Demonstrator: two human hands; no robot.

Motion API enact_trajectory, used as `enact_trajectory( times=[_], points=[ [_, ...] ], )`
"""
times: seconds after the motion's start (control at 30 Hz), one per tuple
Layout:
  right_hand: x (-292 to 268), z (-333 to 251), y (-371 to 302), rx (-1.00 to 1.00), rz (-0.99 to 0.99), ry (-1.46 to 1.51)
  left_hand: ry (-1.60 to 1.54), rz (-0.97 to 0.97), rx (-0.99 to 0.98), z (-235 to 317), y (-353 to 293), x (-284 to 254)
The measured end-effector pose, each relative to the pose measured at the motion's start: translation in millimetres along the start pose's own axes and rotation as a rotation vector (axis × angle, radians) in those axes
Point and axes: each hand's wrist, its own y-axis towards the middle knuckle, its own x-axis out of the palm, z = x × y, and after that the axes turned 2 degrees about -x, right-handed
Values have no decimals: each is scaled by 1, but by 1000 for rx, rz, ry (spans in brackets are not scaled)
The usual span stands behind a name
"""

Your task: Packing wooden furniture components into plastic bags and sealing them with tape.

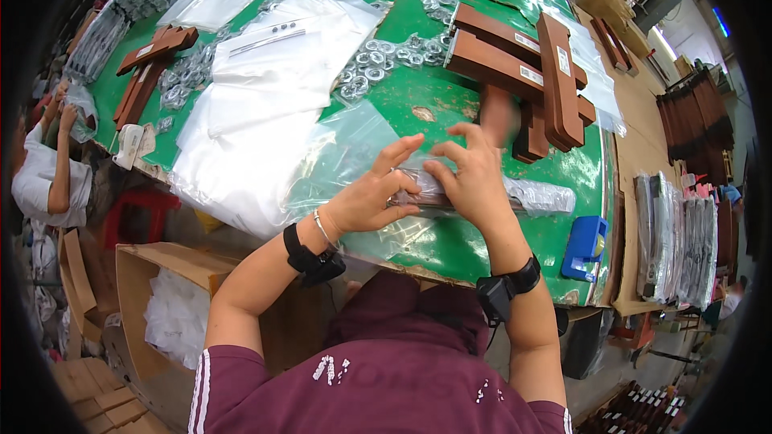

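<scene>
A long, narrow bar wrapped in clear plastic [539, 195] lies near the table's front edge, and both my hands are at it. My left hand [371, 191] is at its left end, its fingers spread and slightly bent beside the crinkled film. Over the middle of the package, my right hand [474, 173] arches with thumb and fingers apart, touching the wrap. My fingers hide part of the bar. A loose clear bag [342, 149] spreads out beyond my left hand. Just past my right hand is a blurred reddish-brown shape that I cannot make out.
Brown wooden pieces [560, 72] with white labels are stacked at the back right. White plastic bags [257, 124] cover the table's left side, near several bagged metal rings [374, 60]. A blue tape dispenser [583, 247] stands at the right edge. Below left sits a cardboard box [173, 257]; another person [52, 165] works beyond.
</scene>
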Motion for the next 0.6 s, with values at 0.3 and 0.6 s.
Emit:
enact_trajectory(
  times=[0.3,0.6],
  points=[
    [19,-4,-10,277,208,234,1008,-243,-874,30,-22,-36],
    [41,-1,-35,376,433,516,920,-328,-503,-36,-2,-64]
  ],
)
